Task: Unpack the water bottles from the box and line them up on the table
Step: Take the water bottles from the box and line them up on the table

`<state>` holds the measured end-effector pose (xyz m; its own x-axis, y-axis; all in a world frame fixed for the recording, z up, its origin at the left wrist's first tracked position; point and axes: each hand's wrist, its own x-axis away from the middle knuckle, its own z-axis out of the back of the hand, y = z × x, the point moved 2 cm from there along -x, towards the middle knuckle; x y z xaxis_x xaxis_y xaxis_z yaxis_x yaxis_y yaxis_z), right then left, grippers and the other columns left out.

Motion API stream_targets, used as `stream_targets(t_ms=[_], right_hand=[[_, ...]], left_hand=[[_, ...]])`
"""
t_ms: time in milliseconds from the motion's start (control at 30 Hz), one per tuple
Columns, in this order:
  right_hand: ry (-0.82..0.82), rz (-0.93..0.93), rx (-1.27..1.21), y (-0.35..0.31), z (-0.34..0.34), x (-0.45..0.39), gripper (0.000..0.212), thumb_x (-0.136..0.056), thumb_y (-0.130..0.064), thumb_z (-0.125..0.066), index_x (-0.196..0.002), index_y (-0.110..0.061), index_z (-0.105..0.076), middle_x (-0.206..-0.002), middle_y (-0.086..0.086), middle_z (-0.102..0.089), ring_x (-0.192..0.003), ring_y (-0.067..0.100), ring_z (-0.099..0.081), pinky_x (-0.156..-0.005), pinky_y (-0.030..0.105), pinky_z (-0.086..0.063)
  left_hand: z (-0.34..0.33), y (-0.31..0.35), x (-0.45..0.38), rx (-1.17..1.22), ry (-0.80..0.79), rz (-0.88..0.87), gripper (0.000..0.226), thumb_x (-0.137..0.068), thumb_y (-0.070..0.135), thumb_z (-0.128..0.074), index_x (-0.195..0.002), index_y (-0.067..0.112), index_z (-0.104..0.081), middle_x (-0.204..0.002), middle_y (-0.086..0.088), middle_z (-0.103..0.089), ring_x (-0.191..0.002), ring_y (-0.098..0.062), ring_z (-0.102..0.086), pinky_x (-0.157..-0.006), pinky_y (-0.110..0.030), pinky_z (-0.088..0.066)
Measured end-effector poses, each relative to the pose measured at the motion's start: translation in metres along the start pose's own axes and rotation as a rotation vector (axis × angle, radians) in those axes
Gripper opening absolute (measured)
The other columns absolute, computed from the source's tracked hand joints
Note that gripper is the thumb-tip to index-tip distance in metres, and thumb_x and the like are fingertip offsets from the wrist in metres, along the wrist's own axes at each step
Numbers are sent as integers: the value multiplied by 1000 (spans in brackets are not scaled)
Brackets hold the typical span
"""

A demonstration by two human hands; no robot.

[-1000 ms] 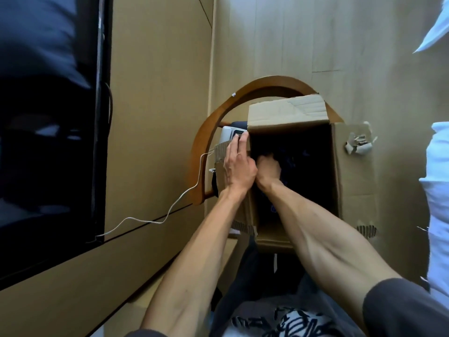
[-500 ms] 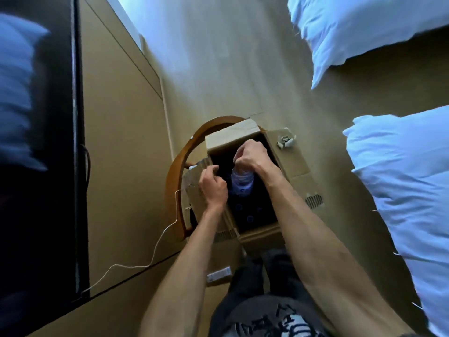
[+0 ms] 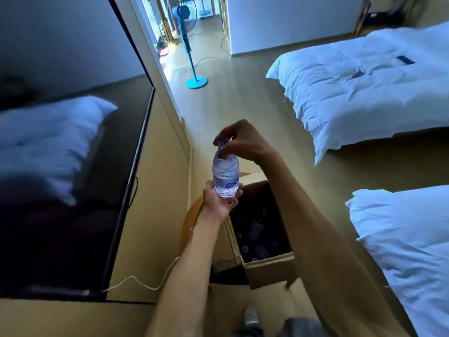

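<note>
Upright, clear water bottle (image 3: 225, 176), blue label, both hands

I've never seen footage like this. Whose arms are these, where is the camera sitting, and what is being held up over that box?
There is no machine here: a person wears a wide-angle camera on the head, so you look down along their own arms. The right hand pinches the cap end of a small water bottle, and the left hand cups its base. Below them an open cardboard box stands on a round wooden seat; more bottle caps show dimly inside. To the left is a wooden surface with a dark screen, to the right two white beds.
</note>
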<state>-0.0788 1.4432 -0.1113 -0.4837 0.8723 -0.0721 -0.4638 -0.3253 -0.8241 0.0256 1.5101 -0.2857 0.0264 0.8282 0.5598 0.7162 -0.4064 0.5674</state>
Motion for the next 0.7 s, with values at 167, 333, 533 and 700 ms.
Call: stream_targets(t_ms=[167, 333, 533, 700], right_hand=[[156, 183, -20, -62, -6, 14, 32, -74, -15, -76, -106, -13, -75, -108, 3, -73, -92, 12, -64, -86, 31, -55], [215, 321, -134, -100, -8, 60, 30, -86, -19, -69, -116, -14, -71, -117, 3, -70, -92, 6, -59, -85, 22, -49], [186, 378, -313, -126, -21, 129, 26, -86, -11, -66, -111, -12, -71, -106, 2, -72, -88, 7, -64, -75, 16, -52], [-30, 402, -517, -163, -57, 203, 25, -85, 0, -59, -105, -5, -73, -101, 6, -72, -93, 19, -67, -86, 35, -54]], left_hand=[[-14, 11, 54, 265, -107, -194, 60, -82, 41, -38, -126, 2, -54, -102, -18, -62, -80, -32, -64, -62, -28, -54], [-23, -1, 127, 353, -207, -446, 61, -81, 32, -46, -136, 6, -51, -117, -20, -59, -95, -38, -65, -85, -39, -47], [-14, -52, 212, 315, -199, -687, 68, -80, 12, -55, -146, 7, -39, -132, -22, -49, -115, -39, -52, -99, -50, -39], [14, -97, 298, 359, 31, -738, 54, -98, 44, -35, -124, 7, -65, -113, -18, -67, -100, -32, -65, -85, -39, -52]])
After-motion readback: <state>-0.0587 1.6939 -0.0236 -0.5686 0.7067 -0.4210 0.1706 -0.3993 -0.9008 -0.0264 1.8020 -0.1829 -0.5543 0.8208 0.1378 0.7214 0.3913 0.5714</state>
